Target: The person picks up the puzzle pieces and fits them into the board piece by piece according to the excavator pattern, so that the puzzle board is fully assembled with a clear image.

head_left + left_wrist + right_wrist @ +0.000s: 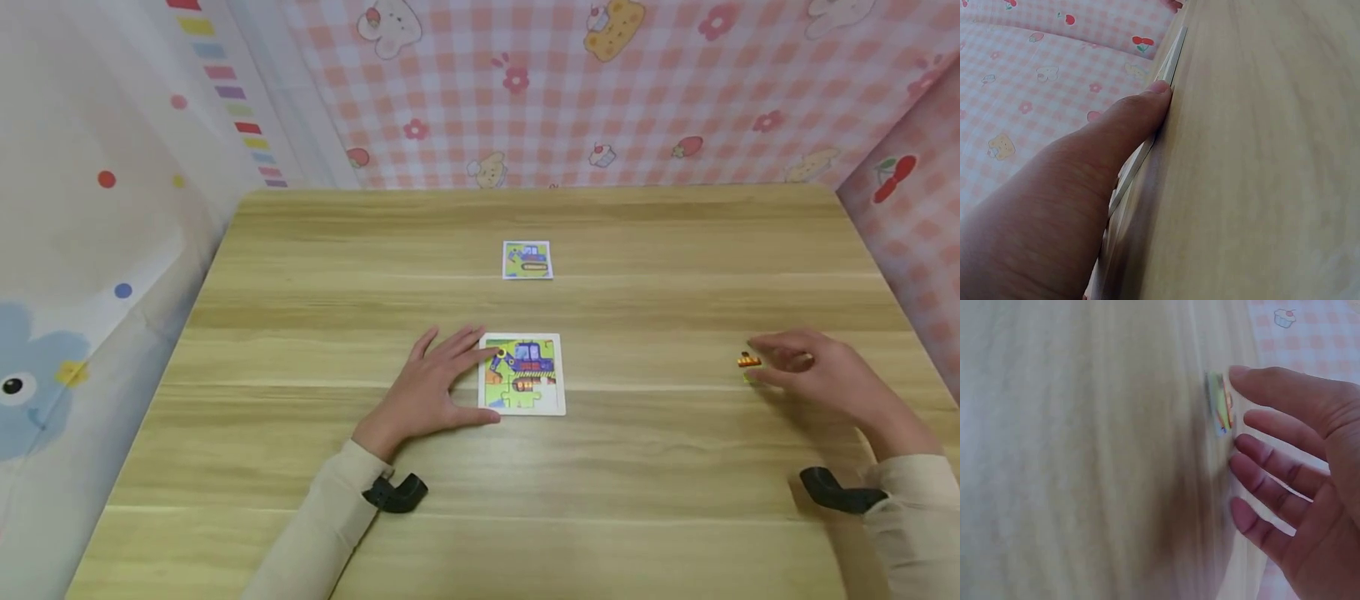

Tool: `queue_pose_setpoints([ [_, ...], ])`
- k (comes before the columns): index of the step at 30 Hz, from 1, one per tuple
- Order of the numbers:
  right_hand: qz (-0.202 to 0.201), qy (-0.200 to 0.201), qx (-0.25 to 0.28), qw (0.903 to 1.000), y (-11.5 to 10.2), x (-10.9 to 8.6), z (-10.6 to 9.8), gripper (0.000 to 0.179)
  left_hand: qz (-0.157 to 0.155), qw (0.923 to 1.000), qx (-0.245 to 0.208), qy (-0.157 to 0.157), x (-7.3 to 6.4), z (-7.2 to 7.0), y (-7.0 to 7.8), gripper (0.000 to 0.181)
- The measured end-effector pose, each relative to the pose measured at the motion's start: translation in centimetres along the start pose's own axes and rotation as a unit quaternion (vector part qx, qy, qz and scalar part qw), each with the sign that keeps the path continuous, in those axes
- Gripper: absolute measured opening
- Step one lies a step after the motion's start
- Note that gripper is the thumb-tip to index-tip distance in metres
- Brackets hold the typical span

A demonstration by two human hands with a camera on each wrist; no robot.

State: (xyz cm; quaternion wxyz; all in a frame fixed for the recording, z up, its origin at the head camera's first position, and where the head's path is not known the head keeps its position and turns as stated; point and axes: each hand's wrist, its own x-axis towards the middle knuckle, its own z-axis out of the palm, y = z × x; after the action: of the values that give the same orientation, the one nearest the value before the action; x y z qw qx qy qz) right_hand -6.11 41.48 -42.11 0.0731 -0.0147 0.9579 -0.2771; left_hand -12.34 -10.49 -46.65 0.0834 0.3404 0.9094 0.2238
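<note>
A small square jigsaw puzzle (521, 375) with a white frame lies on the table, showing a blue excavator on green. A gap of bare white tray shows at its lower right. My left hand (431, 387) rests at the puzzle's left side, fingers spread fairly straight. One fingertip lies over the picture, and the thumb (1138, 115) touches the near edge of the frame. Far to the right, a loose puzzle piece (748, 361) with orange and green on it lies between the thumb and fingers of my right hand (821, 375). Those fingers (1272, 459) are spread and loosely bent around it.
Behind the puzzle lies a small card (527, 260) with the same excavator picture. The wooden table (637, 483) ends at a pink checked cloth (562, 108) at the back and a white patterned cloth (97, 250) on the left. Black wrist mounts (396, 493) sit on both sleeves.
</note>
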Motion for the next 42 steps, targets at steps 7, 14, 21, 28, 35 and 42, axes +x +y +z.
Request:
queue_pose_setpoints([
  [7,-0.029,-0.007,0.032,0.9990,0.30,0.24,0.25,0.053,-0.003,1.0000,-0.005,-0.004,-0.10,0.19,0.01,0.094],
  [14,-0.047,0.000,0.038,0.9982,0.34,0.47,0.43,0.047,0.004,1.0000,0.000,0.003,-0.07,0.19,-0.11,0.094],
  [21,-0.039,0.004,0.027,0.9989,0.13,0.65,0.33,0.045,0.003,1.0000,0.001,0.001,0.00,0.01,-0.15,0.094],
  [28,-0.029,0.019,0.032,0.9989,0.26,0.80,0.27,0.042,0.002,1.0000,0.001,0.003,0.00,0.07,-0.21,0.093],
  [35,-0.016,0.031,0.043,0.9984,0.46,0.58,0.33,0.041,0.001,1.0000,0.001,0.002,-0.03,0.06,-0.14,0.094],
  [42,-0.009,0.027,0.082,0.9963,0.64,0.53,0.52,0.035,-0.001,1.0000,0.002,-0.002,-0.03,0.01,-0.17,0.094],
])
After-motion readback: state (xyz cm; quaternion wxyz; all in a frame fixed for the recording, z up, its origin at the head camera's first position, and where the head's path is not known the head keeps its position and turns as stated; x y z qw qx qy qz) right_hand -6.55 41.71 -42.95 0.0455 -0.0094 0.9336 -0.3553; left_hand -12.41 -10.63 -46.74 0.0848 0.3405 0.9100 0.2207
